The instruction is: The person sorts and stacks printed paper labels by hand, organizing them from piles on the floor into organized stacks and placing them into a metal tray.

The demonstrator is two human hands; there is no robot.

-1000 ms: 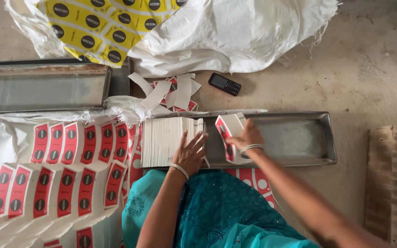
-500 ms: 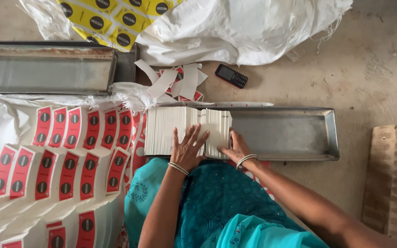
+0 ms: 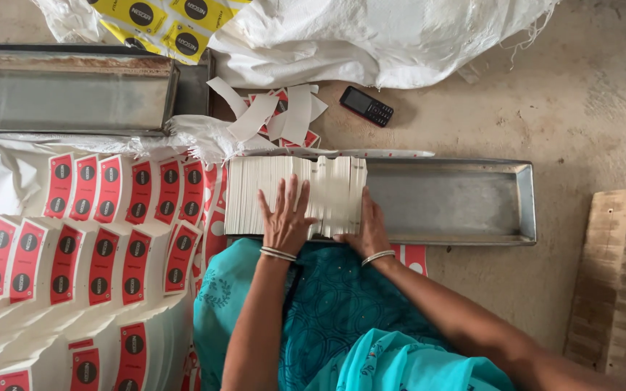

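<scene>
A packed row of white paper pieces (image 3: 327, 181) stands on edge in the left end of a long metal tray (image 3: 465, 199). My left hand (image 3: 284, 217) lies flat on top of the row, fingers spread. My right hand (image 3: 371, 224) presses against the row's right end, fingers closed along the stack's side. Both wrists wear bangles.
Rows of red-and-white printed paper blanks (image 3: 103, 232) lie fanned out at the left. A second metal tray (image 3: 67, 90) sits at upper left. A black phone (image 3: 366, 106) lies on the concrete floor, beside loose scraps (image 3: 277, 116). White sacks (image 3: 371, 36) at top, wooden board (image 3: 614, 282) at right.
My right hand held a few pieces over the tray, then set them against the row's right end. The left hand stayed on the stack, now spread flat.
</scene>
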